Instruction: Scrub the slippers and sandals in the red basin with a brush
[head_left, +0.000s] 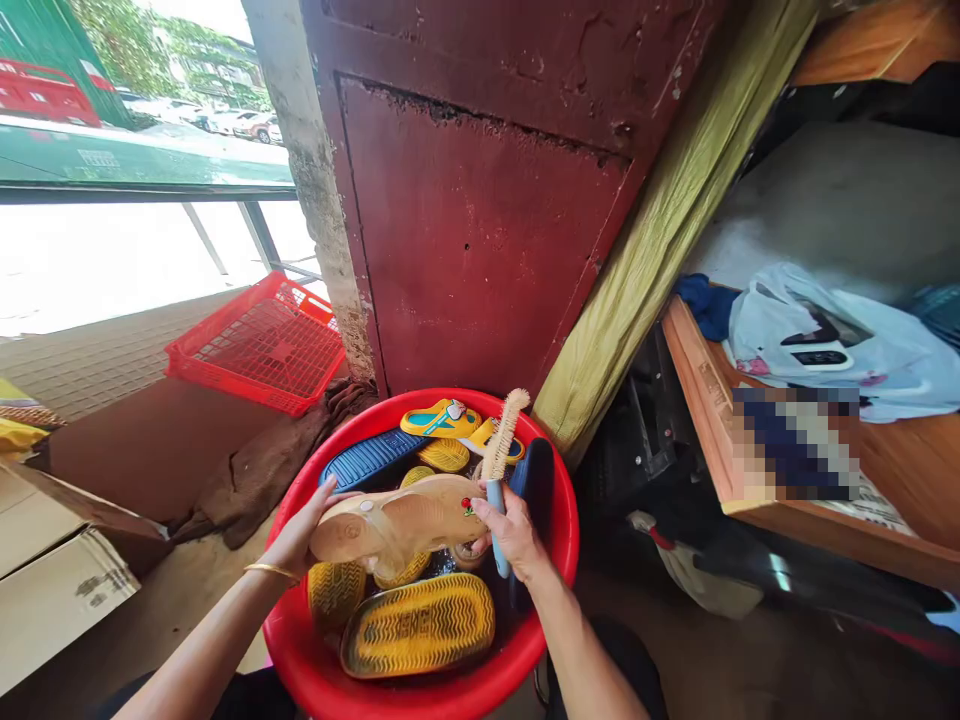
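My left hand grips one end of a beige sandal with a pale strap and a small red decoration. In my right hand is a scrub brush with a light blue handle, its tan bristles pointing up. The right fingers also touch the sandal's other end by the red decoration. Both hands are over a red basin holding dark water and several shoes. Among these are a yellow-soled slipper, a blue slipper, a yellow-and-teal slipper and a dark blue one at the right wall.
A red plastic crate lies left of the basin near a brown cloth and a cardboard box. Behind the basin stand a maroon door and a yellowish curtain. At right, a wooden table bears a plastic bag.
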